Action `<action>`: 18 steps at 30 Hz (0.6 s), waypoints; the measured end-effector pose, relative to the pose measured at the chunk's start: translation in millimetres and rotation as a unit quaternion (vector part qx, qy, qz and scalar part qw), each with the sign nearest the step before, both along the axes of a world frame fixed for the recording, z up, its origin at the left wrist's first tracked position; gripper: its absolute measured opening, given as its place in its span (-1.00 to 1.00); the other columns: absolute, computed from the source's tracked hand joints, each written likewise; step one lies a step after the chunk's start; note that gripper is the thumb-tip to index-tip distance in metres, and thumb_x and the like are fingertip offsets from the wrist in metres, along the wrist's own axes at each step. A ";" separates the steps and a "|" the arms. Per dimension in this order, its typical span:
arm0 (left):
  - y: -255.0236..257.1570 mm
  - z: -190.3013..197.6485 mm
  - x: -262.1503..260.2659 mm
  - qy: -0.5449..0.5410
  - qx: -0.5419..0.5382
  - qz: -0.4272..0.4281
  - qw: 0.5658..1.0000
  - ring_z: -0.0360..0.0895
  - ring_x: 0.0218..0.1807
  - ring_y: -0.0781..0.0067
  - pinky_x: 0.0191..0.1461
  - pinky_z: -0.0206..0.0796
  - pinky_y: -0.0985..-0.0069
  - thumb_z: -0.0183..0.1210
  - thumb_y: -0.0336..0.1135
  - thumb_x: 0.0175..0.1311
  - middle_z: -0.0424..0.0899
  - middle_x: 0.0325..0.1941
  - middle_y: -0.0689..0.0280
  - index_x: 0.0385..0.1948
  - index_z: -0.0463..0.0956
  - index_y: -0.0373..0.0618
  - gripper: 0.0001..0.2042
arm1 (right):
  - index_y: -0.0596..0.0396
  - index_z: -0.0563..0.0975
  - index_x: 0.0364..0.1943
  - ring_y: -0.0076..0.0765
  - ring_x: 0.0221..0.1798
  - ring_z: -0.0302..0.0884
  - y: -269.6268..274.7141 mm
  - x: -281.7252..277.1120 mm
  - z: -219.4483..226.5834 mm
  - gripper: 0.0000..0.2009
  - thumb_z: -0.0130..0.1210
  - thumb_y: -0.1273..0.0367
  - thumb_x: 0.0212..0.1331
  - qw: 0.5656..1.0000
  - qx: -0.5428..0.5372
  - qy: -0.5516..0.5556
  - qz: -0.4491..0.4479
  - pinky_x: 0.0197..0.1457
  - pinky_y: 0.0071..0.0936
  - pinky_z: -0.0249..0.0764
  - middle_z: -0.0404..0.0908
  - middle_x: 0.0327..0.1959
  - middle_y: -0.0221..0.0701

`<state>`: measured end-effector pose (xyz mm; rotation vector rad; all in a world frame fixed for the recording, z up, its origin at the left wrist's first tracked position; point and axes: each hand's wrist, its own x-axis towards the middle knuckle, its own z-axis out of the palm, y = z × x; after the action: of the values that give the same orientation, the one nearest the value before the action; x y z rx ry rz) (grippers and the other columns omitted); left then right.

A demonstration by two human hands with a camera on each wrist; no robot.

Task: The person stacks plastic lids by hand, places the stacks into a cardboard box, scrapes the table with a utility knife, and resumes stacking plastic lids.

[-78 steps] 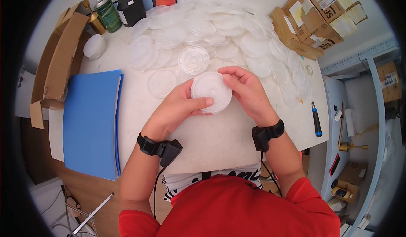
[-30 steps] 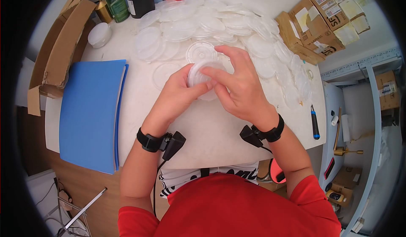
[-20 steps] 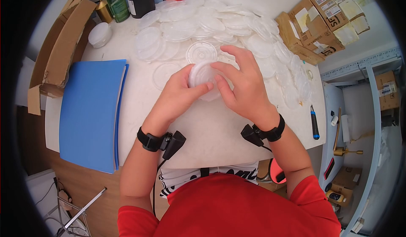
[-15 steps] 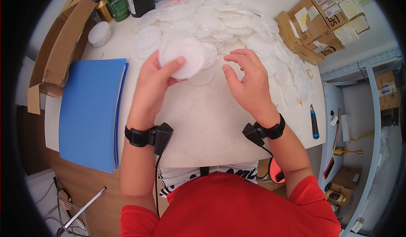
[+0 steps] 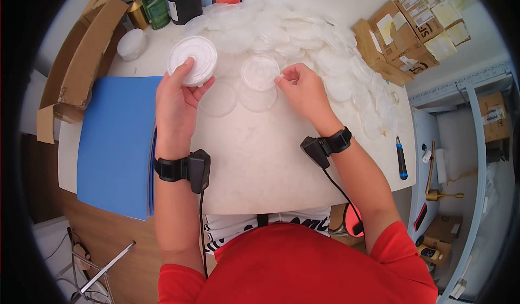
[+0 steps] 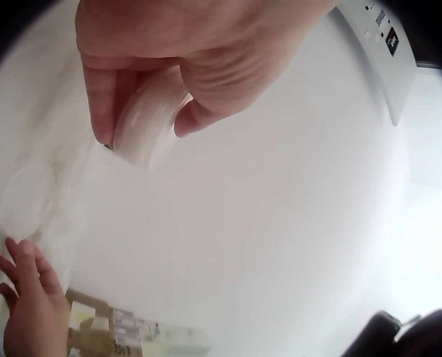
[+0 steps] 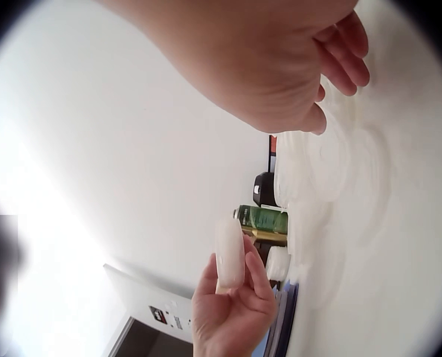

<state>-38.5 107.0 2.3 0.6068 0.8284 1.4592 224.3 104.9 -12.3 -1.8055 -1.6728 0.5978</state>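
Honestly, the right hand (image 5: 306,94) is the near one here: the ribbed clear lid (image 5: 260,72) looks flat on the table (image 5: 254,163), just to the left of its fingertips, thumb right at the rim. It's round, so no long axis to line up with. The left hand (image 5: 176,106) is well apart on the other side, gripping a thick white disc (image 5: 202,55), thumb on top and fingers underneath; could be several lids nested, can't tell. The right hand is loosely curled, and I can't make out whether it's pinching that rim or only beside it. Another clear lid (image 5: 258,101) is partly covered by the ribbed one, so some of its edge is hidden. Behind, the pile of lids (image 5: 287,36) blurs into one pale mass, hard to separate
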 end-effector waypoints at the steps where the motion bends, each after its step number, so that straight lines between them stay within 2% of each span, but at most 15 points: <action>1: -0.7 0.5 1.9 0.004 -0.003 -0.005 1.000 0.68 0.12 0.35 0.19 0.60 0.34 0.20 -0.26 0.45 0.68 0.14 0.20 0.19 0.48 -0.31 -0.61 | 0.19 0.61 -0.06 -0.13 -0.09 0.70 4.2 -0.8 -0.9 -0.64 0.34 0.22 0.19 1.000 0.001 -0.005 -0.010 -0.03 -0.24 0.59 0.74 -0.11 -0.18; 5: -0.8 -0.8 4.1 0.010 -0.004 -0.012 1.000 0.69 0.10 0.36 0.19 0.60 0.34 0.20 -0.25 0.45 0.70 0.12 0.21 0.20 0.48 -0.30 -0.60 | 0.17 0.61 -0.09 -0.16 -0.10 0.70 13.0 -4.1 -2.9 -0.64 0.37 0.22 0.15 1.000 -0.005 -0.002 -0.030 -0.04 -0.25 0.59 0.73 -0.14 -0.22; 8: -1.2 0.2 5.2 0.008 -0.007 -0.019 1.000 0.69 0.10 0.38 0.18 0.61 0.35 0.20 -0.26 0.45 0.70 0.11 0.21 0.20 0.49 -0.28 -0.61 | 0.17 0.59 -0.10 -0.27 -0.15 0.68 19.0 -2.8 -8.9 -0.64 0.40 0.26 0.11 0.999 0.005 0.013 -0.035 -0.06 -0.33 0.58 0.71 -0.20 -0.29; 10: -1.8 0.2 6.7 0.009 -0.008 -0.020 1.000 0.69 0.10 0.38 0.18 0.61 0.35 0.21 -0.26 0.45 0.70 0.11 0.22 0.19 0.49 -0.28 -0.61 | 0.18 0.58 -0.10 -0.39 -0.20 0.63 20.7 -1.4 -12.3 -0.64 0.43 0.33 0.06 0.995 0.026 0.093 -0.008 -0.10 -0.42 0.56 0.69 -0.24 -0.36; 14: -3.9 2.0 8.4 0.010 -0.010 -0.023 1.000 0.69 0.09 0.40 0.17 0.61 0.35 0.21 -0.28 0.45 0.70 0.10 0.22 0.19 0.49 -0.27 -0.62 | 0.18 0.59 -0.10 -0.50 -0.20 0.59 7.2 0.8 -3.1 -0.68 0.41 0.39 0.08 0.986 0.028 0.165 0.004 -0.12 -0.48 0.54 0.68 -0.23 -0.41; 16: -5.2 2.6 10.4 0.013 -0.009 -0.028 0.999 0.69 0.08 0.41 0.16 0.61 0.35 0.21 -0.28 0.45 0.70 0.10 0.23 0.19 0.49 -0.27 -0.62 | 0.17 0.60 -0.05 -0.56 -0.18 0.59 -6.0 2.1 13.6 -0.70 0.37 0.43 0.15 0.953 -0.045 0.299 0.000 -0.11 -0.50 0.53 0.68 -0.21 -0.43; 17: -6.1 3.0 11.8 0.017 -0.007 -0.033 0.999 0.69 0.07 0.42 0.16 0.61 0.35 0.21 -0.27 0.45 0.70 0.10 0.23 0.19 0.48 -0.28 -0.62 | 0.17 0.60 -0.05 -0.56 -0.18 0.59 -12.1 2.9 22.5 -0.70 0.37 0.43 0.15 0.953 -0.046 0.298 -0.001 -0.11 -0.50 0.53 0.68 -0.21 -0.43; 18: -7.2 3.8 13.9 0.017 -0.007 -0.034 0.999 0.69 0.07 0.42 0.16 0.61 0.35 0.21 -0.27 0.45 0.70 0.10 0.23 0.19 0.48 -0.28 -0.62 | 0.17 0.61 -0.01 -0.57 -0.19 0.58 -17.9 3.8 31.6 -0.70 0.35 0.44 0.17 0.926 -0.081 0.369 0.004 -0.10 -0.52 0.53 0.69 -0.21 -0.44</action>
<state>-24.6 99.8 6.1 0.6447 0.8365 1.3839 228.1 87.0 19.3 -1.4034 -1.1284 1.2612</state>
